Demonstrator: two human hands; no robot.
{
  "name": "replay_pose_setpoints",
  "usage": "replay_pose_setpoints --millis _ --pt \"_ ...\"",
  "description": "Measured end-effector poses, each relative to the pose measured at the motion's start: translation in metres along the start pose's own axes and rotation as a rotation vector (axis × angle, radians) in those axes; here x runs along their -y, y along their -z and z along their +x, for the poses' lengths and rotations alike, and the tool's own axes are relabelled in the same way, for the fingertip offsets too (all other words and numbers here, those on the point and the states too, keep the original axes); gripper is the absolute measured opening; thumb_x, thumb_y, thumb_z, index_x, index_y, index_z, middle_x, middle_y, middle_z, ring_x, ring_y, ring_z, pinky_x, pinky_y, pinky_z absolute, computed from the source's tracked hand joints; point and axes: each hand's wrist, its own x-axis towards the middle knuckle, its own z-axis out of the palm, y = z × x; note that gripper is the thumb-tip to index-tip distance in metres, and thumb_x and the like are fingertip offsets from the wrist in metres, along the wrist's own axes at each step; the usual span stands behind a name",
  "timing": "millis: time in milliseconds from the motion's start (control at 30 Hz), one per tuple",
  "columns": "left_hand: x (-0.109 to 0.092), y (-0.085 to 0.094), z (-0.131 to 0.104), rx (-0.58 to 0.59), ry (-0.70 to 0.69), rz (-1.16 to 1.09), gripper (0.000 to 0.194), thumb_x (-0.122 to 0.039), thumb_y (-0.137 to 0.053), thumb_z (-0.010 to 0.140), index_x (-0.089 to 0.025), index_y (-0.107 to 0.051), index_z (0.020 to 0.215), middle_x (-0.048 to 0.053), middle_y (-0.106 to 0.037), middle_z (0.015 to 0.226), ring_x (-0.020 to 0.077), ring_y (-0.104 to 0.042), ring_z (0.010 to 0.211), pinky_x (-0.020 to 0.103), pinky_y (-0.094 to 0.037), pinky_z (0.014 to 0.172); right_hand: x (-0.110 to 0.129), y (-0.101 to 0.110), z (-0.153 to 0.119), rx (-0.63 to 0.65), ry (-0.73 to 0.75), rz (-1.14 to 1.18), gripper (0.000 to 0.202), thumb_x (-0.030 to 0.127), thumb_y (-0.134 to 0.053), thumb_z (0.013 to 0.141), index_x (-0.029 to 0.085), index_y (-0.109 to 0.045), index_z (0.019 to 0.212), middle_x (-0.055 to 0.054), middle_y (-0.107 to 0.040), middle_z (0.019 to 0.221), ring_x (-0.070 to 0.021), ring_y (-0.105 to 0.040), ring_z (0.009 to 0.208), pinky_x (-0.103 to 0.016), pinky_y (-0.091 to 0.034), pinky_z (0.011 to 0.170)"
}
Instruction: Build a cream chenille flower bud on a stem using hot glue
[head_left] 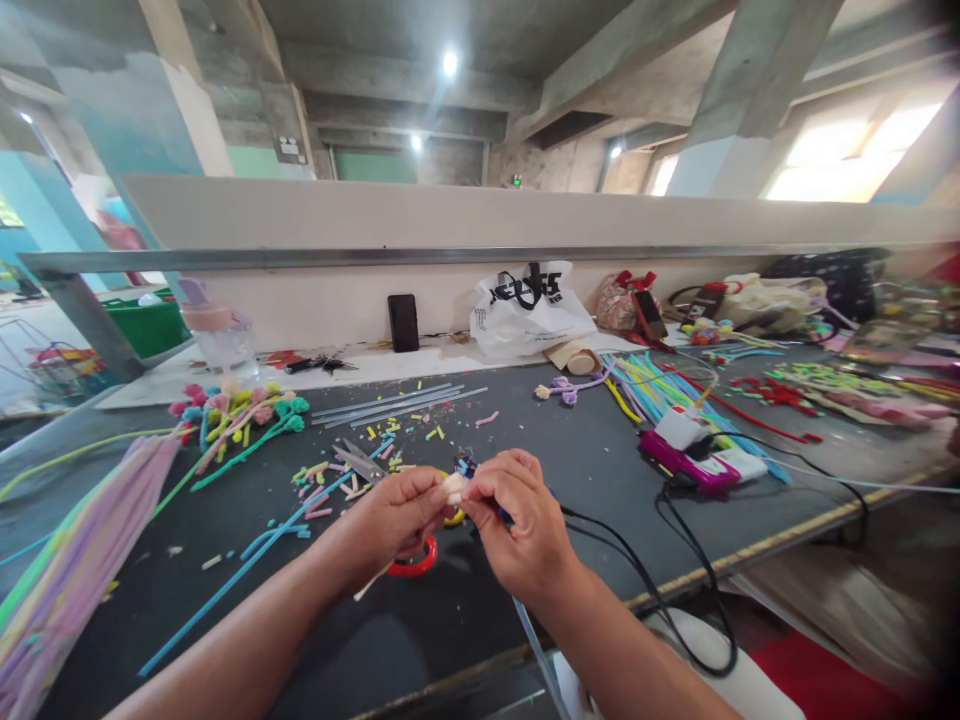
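Observation:
My left hand point(409, 512) pinches a small cream fuzzy piece point(453, 488), which looks like a pipe-cleaner flower head. A thin cream stem point(371, 583) sticks out below that hand. My right hand point(517, 515) closes its thumb and forefinger on the same cream piece from the other side. Scissors point(360, 461) lie under my hands, their blades pointing to the back left and a red handle loop point(420, 560) showing below. Behind my right hand is a dark blue tool, mostly hidden, with a black cable. A translucent stick point(536, 650) juts out beneath my right wrist.
Cut fuzzy bits and clear glue sticks point(397, 405) lie behind my hands. Pipe-cleaner flowers point(240, 415) and a pastel bundle point(112, 540) are at left. At right are a purple power strip point(690, 465), cables and more pipe cleaners point(660, 395). A phone point(403, 323) leans behind.

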Motion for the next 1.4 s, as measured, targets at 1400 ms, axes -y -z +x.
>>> replay_pose_setpoints --millis 1400 --pt "0.015 0.008 -0.001 0.028 -0.068 -0.338 0.025 -0.037 -0.047 0.088 -0.015 -0.05 0.076 -0.006 -0.039 0.053 0.0024 -0.022 0.039 0.014 -0.021 0.035 0.003 -0.012 -0.014 0.024 0.053 -0.269 0.033 0.006 -0.053 0.082 0.021 -0.059 0.112 -0.005 -0.07 0.096 -0.0144 -0.064 0.078 -0.039 -0.036 0.089"
